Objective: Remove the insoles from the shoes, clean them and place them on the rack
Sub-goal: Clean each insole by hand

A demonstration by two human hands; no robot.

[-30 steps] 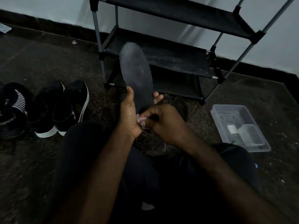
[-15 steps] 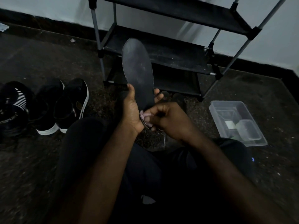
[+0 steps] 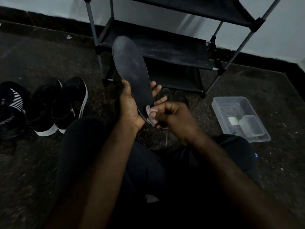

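My left hand (image 3: 130,106) grips a dark grey insole (image 3: 132,68) by its lower half and holds it upright, toe end up, in front of the rack. My right hand (image 3: 175,119) pinches a small pale pink cloth (image 3: 151,113) against the insole's heel end. The black shoe rack (image 3: 156,45) with grey poles stands against the wall just behind the insole. A pair of black shoes with white soles (image 3: 59,104) sits on the floor at the left. Another dark pair (image 3: 171,96) lies on the floor behind my hands, partly hidden.
A clear plastic tub (image 3: 239,118) with small containers inside sits on the dark speckled floor at the right. Another black shoe with white stripes (image 3: 11,106) lies at the far left edge. My legs in dark trousers fill the lower middle.
The cloth in my right hand has shifted slightly along the insole's heel end. My left hand keeps the insole in the same upright pose.
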